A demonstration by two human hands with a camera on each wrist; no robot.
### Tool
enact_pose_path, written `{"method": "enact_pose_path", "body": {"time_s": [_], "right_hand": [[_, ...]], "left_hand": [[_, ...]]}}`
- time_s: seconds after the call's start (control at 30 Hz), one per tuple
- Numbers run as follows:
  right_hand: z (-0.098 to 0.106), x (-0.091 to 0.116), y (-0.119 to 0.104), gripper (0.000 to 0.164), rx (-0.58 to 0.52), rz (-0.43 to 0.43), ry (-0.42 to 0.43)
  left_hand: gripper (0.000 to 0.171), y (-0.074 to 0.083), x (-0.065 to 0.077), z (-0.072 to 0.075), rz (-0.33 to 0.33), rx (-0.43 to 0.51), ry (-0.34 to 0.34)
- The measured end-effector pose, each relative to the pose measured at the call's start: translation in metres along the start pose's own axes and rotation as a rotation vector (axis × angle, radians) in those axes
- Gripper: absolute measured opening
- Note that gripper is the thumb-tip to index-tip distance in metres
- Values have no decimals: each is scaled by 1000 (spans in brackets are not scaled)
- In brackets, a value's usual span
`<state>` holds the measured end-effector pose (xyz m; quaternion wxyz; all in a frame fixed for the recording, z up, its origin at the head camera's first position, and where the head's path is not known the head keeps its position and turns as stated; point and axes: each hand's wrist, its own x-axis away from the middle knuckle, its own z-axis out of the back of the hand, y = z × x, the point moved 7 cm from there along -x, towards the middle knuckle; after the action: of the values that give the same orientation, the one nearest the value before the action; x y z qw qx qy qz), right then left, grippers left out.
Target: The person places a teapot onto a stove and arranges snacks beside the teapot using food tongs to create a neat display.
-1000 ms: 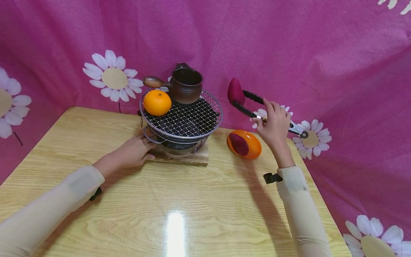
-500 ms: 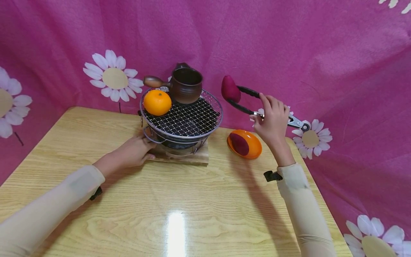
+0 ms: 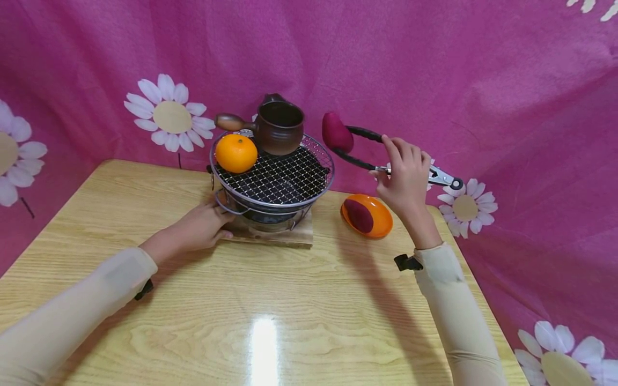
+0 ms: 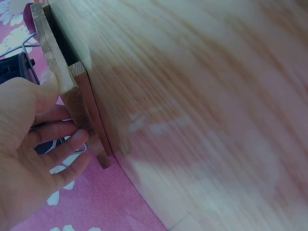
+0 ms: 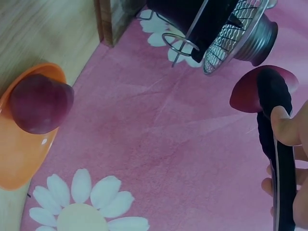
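Observation:
My right hand (image 3: 404, 174) grips black-and-silver tongs (image 3: 444, 178) in the air right of the grill. Between the tong tips is a dark red, pear-shaped piece (image 3: 336, 133), level with the pot and just beyond the rack's right rim in the head view. A round wire grill rack (image 3: 289, 179) tops a small stove on a wooden board (image 3: 289, 238). My left hand (image 4: 29, 130) rests at the board's left end, thumb and loosely extended fingers touching it. On the rack sit an orange mandarin (image 3: 236, 154) and a brown side-handled pot (image 3: 280, 128).
An orange oval bowl (image 3: 382, 220) stands on the table right of the stove, with a second dark red piece (image 3: 359, 215) inside. The wooden table (image 3: 193, 311) backs onto a pink cloth (image 3: 434, 64) with white daisies. A wire side handle (image 3: 227, 206) sticks out from the stove.
My right hand has moved left with the tongs, bringing the dark red piece closer to the rack and turning it a little. The left hand, mandarin and pot have stayed put.

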<state>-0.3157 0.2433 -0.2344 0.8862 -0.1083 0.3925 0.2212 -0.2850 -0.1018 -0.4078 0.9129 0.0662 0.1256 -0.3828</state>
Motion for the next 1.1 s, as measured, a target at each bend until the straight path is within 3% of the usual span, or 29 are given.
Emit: {"method": "enact_pose_path", "body": {"time_s": [1.1], "right_hand": [[0,-16,-33,63,62,195,-22]], "left_hand": [[34,-1,1,0,9,4,5]]}}
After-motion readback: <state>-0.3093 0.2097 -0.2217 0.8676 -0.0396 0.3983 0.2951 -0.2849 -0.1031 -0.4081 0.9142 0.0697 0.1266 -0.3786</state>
